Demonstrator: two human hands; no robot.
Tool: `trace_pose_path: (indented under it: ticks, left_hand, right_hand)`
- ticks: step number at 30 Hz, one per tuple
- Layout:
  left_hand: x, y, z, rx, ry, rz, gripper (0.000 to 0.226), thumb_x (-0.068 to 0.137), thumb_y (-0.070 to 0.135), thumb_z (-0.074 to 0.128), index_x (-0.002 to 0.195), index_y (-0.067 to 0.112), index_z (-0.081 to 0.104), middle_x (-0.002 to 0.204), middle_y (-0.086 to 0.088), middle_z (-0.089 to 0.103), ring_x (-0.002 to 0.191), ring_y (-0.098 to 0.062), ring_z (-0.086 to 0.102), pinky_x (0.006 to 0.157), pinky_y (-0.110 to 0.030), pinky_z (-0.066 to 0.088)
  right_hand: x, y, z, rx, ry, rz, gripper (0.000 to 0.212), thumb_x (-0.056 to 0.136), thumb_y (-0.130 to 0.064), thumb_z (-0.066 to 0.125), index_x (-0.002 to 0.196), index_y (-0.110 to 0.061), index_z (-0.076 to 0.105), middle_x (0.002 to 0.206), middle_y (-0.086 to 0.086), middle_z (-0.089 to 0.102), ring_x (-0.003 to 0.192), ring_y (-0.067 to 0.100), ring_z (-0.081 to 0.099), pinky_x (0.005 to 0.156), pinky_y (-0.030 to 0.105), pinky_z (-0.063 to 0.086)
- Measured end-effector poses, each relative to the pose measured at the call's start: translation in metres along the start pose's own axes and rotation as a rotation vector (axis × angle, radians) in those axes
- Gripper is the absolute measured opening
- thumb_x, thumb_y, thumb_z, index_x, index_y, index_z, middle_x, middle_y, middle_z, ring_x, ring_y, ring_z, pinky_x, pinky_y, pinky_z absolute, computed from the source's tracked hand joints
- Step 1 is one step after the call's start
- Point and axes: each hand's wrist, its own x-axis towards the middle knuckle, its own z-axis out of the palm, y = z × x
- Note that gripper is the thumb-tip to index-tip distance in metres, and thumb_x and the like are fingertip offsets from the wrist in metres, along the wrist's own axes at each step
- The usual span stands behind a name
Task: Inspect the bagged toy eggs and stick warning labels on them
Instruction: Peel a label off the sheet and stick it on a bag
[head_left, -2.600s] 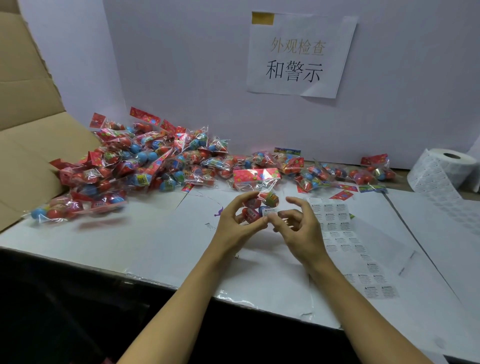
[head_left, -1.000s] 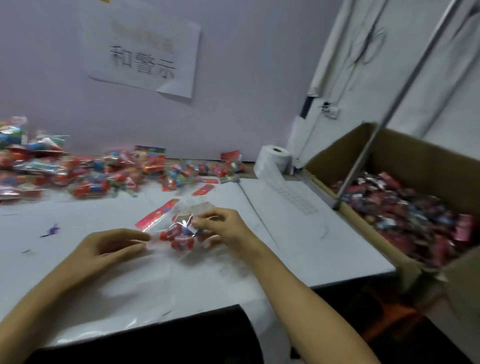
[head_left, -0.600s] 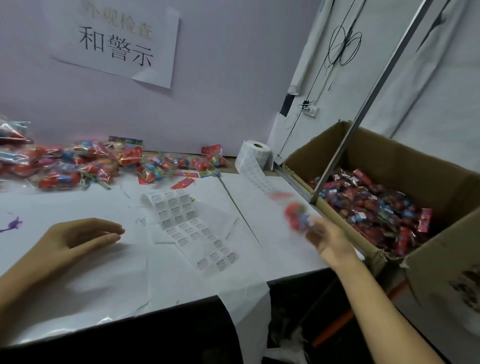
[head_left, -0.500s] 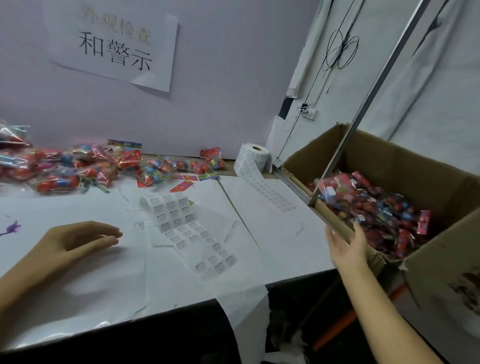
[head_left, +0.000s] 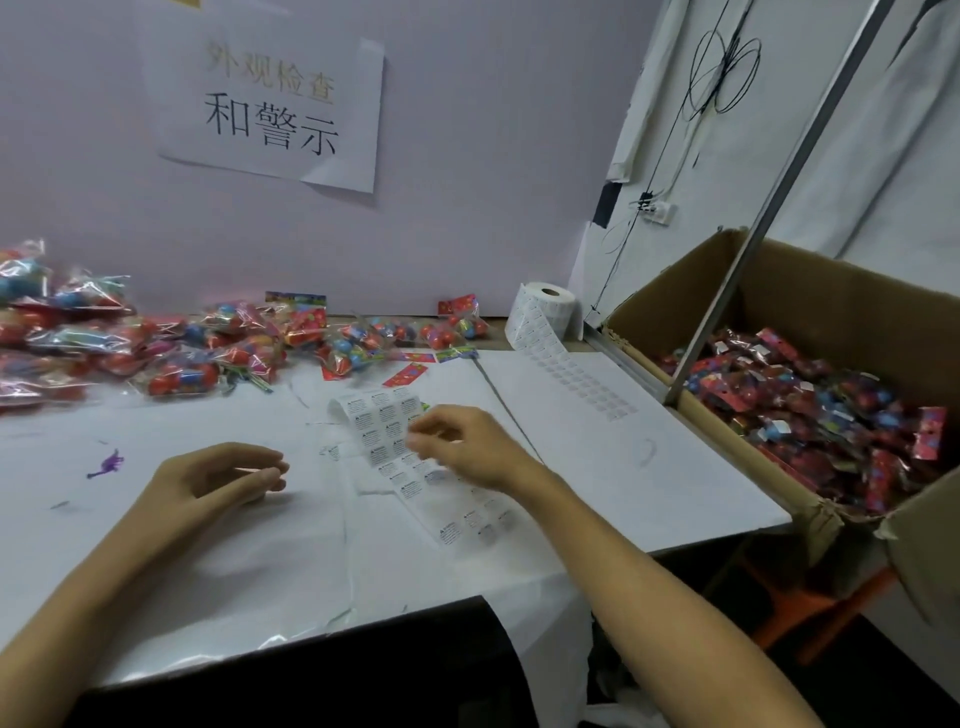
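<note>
White table (head_left: 649, 467), right hand (head_left: 467, 447) fingertips blurred

Hidden, cropped and blurred regions at the labelling table.
The right hand (head_left: 470, 447) is motion-blurred and covers part of the label sheet (head_left: 415, 467), its print too small to read; the pile of bagged eggs (head_left: 78, 343) runs off the left edge; the cardboard box (head_left: 810, 291) off the right.

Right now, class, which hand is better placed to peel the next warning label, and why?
The right hand: it hovers over the label sheet, fingers at the labels. The left hand rests apart on the table, holding nothing.
</note>
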Motion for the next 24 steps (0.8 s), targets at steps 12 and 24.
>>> trace_pose_path:
  ticks: [12, 24]
  left_hand:
    - [0.008, -0.013, -0.001, 0.111, 0.374, -0.14, 0.008, 0.093, 0.009, 0.072, 0.1, 0.013, 0.072, 0.095, -0.004, 0.076, 0.086, -0.021, 0.074, 0.079, -0.034, 0.061]
    - [0.013, -0.01, 0.002, -0.005, 0.457, -0.219, 0.011, 0.096, 0.017, 0.07, 0.105, 0.021, 0.068, 0.109, -0.002, 0.072, 0.098, -0.025, 0.073, 0.095, -0.047, 0.059]
  right_hand:
    - [0.058, -0.057, 0.151, -0.199, -0.15, -0.203, 0.023, 0.092, -0.02, 0.063, 0.113, -0.012, 0.06, 0.108, 0.01, 0.068, 0.091, 0.024, 0.061, 0.075, 0.033, 0.048]
    - [0.165, -0.052, 0.127, -0.404, 0.013, -0.113, 0.024, 0.096, -0.013, 0.059, 0.112, -0.012, 0.075, 0.136, 0.009, 0.058, 0.125, 0.027, 0.053, 0.105, 0.037, 0.041]
